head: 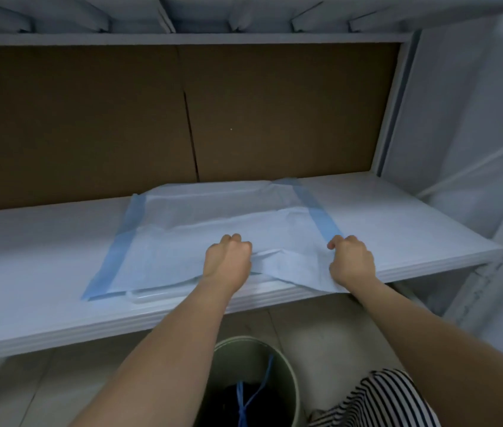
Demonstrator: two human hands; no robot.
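The sheet (213, 217), pale with a blue band down its left and right sides, lies spread on the white shelf (43, 257). Its far edge is close to the cardboard (89, 118) at the back, and its near right corner hangs over the shelf's front lip. My left hand (227, 258) is at the middle of the near edge, fingers curled tight into a fist with a fold of the sheet bunched in them. My right hand (352, 260) is curled the same way just beside the right band and grips the sheet where it starts to droop off the edge. Between my hands the material is creased and lifted. Something flat and pale, perhaps a tray (151, 295), shows under the near left edge, though I cannot tell what it is. I judge I am at the gripping stage, about to lift or fold this near edge. The next move calls for both hands to rise together, keeping the sheet taut so it doesn't tear or drag whatever is beneath. Below the shelf, near me, stands a bin (287, 380) with blue cords inside, and striped cloth (376, 396) lies to its right.
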